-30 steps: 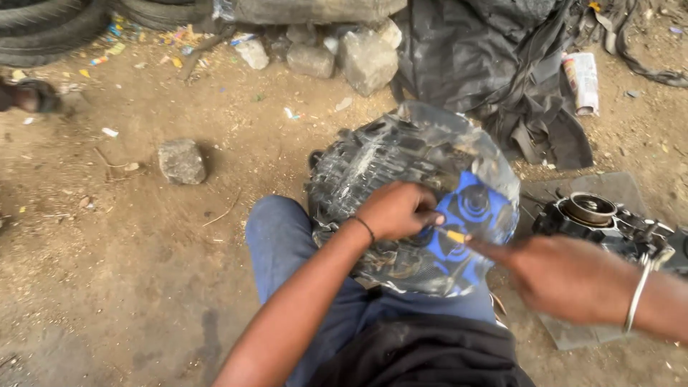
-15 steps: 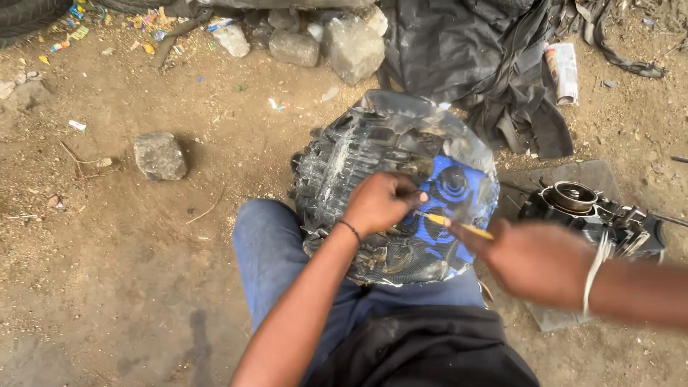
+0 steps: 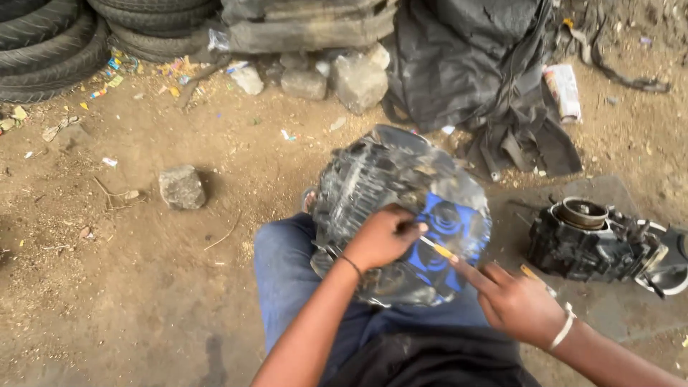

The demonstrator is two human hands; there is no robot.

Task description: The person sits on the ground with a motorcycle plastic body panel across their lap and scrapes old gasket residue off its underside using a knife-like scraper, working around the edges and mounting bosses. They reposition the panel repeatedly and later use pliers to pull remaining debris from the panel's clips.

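A car headlight [image 3: 373, 172] with a clear lens and a blue inner part lies on my lap, over my blue jeans [image 3: 287, 279]. My left hand [image 3: 380, 238] lies on its lens with the fingers curled, holding it where the tool's tip meets it. In my right hand [image 3: 517, 302], which wears a white bangle, is a thin screwdriver [image 3: 443, 251] with a yellow band. Its shaft points up and left to the blue part, next to my left fingers.
A dark engine part [image 3: 595, 240] sits on a flat slab to my right. Tyres [image 3: 50, 43] are stacked at the back left, with rocks [image 3: 358, 80] and a black cloth heap [image 3: 473, 79] behind the headlight. A loose stone [image 3: 181, 187] lies on the dirt at left.
My right hand has drawn a little down and toward me while the tool stays on the blue part. My left hand keeps its place on the headlight. The view has shifted slightly.
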